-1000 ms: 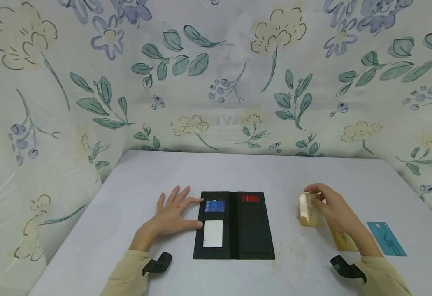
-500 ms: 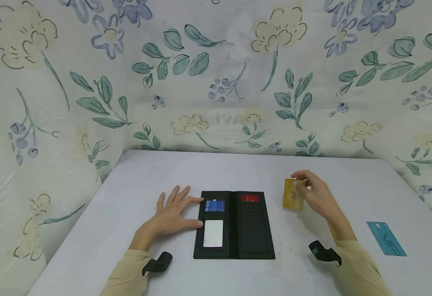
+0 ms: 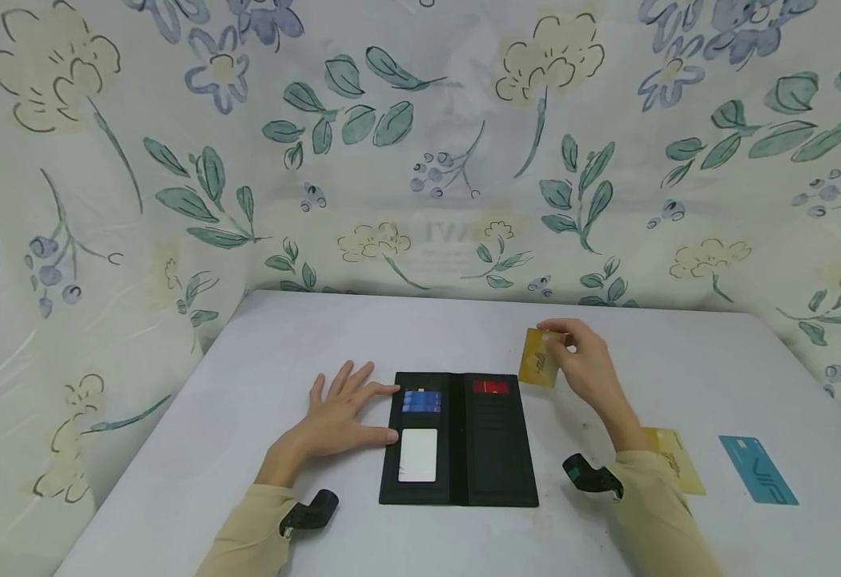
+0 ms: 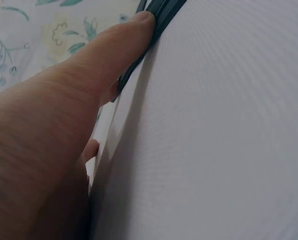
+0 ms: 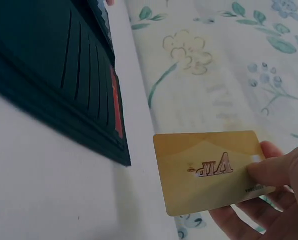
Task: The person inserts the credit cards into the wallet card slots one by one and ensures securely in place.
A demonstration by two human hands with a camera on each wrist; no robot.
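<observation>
A black card wallet (image 3: 494,457) lies unfolded on the table. Its left half shows blue cards (image 3: 421,401) in the upper slots and a white panel (image 3: 418,455) below; a red card (image 3: 490,387) peeks out of the top right slot. My left hand (image 3: 337,421) rests with spread fingers, thumb and index finger touching the wallet's left edge. Beyond the wallet's upper right corner, my right hand (image 3: 585,359) pinches a gold VIP card (image 5: 208,172) between thumb and fingers. The right wrist view has the card raised off the table, apart from the wallet.
On the right of the white table (image 3: 305,328) lie another gold card (image 3: 676,462), partly hidden by the right sleeve, and a blue VIP card (image 3: 758,470). A floral cloth (image 3: 464,200) hangs behind the table. Each wrist wears a black camera mount.
My right hand has lifted a gold card off the right side and carried it leftward to near the wallet's upper right corner. The left hand and wallet stay put.
</observation>
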